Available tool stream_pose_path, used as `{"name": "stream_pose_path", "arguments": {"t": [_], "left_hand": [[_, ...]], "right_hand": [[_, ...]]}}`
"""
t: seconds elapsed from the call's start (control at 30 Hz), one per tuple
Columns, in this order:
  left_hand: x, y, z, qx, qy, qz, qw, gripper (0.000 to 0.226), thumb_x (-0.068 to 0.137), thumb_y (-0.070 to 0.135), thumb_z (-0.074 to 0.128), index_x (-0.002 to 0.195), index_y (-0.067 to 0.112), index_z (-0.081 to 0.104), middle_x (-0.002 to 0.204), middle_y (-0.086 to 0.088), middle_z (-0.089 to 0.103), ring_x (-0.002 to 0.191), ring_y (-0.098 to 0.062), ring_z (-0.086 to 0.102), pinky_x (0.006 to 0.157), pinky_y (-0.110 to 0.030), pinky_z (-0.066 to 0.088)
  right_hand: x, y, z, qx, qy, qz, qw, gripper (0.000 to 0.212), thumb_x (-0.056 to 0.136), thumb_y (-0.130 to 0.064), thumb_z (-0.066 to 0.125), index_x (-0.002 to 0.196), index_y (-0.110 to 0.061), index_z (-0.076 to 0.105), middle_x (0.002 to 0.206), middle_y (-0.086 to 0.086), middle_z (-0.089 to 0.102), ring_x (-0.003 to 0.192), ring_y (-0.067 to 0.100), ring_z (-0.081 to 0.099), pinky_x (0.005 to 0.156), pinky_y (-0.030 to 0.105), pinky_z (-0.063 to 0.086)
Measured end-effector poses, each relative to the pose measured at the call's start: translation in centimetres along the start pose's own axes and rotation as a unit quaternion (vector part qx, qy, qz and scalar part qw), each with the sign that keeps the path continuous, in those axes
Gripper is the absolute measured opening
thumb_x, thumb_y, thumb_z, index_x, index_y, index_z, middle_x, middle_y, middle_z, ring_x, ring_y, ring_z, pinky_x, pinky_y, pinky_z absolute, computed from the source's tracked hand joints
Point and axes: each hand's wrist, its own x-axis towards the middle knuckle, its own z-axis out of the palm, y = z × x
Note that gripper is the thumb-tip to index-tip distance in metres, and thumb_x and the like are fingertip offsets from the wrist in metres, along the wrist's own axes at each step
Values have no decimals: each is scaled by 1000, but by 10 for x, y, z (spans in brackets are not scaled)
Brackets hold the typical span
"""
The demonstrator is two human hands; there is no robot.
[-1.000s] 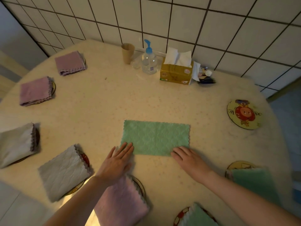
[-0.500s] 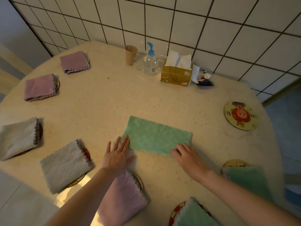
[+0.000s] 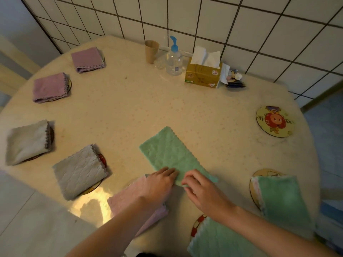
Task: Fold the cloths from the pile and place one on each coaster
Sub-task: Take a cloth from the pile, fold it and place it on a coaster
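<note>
Both hands, left hand (image 3: 159,179) and right hand (image 3: 199,188), lie fingers-down on the near end of the green cloth (image 3: 172,154), seemingly pinning it for another fold. It lies mid-table; the bare coaster (image 3: 274,121) waits at three o'clock.

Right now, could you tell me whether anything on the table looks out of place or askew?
Only slightly: the green cloth under both hands lies diagonally, half-folded, off any coaster. The cartoon coaster at right is bare. Nothing looks spilled or damaged.
</note>
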Motion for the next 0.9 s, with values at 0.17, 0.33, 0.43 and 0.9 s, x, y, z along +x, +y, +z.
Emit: {"name": "stream_pose_path", "arguments": {"t": [0.17, 0.33, 0.43, 0.9], "left_hand": [[-13, -7, 1, -77, -24, -12, 997, 52, 94, 16, 50, 144, 27, 41, 150, 6, 40, 141, -14, 32, 115, -30, 27], [-24, -18, -11, -139, -29, -2, 990, 51, 96, 12, 45, 145, 27, 41, 153, 8, 35, 143, -8, 24, 113, -15, 9], [-27, -19, -11, -165, -46, -13, 985, 50, 95, 14, 43, 143, 28, 43, 152, 8, 36, 142, -5, 24, 115, -14, 8], [7, -31, -20, -607, 86, -413, 674, 28, 90, 26, 65, 80, 0, 66, 72, -12, 58, 67, -22, 52, 62, -37, 41]], "right_hand": [[16, 41, -14, -90, -82, 51, 991, 67, 76, 14, 54, 134, -17, 41, 140, 0, 37, 118, 19, 49, 90, 27, 47], [33, 64, -16, -193, -246, -16, 950, 99, 74, 26, 41, 151, -25, 5, 159, -4, 2, 146, 15, 2, 116, 32, 9], [33, 75, -5, -198, -264, -56, 942, 88, 81, 18, 40, 150, -26, 9, 159, -5, 7, 146, 14, 5, 117, 32, 8], [95, 82, 13, 225, -21, 253, 941, 21, 92, -31, 55, 88, -13, 64, 81, -2, 66, 76, 15, 60, 69, 28, 46]]}}
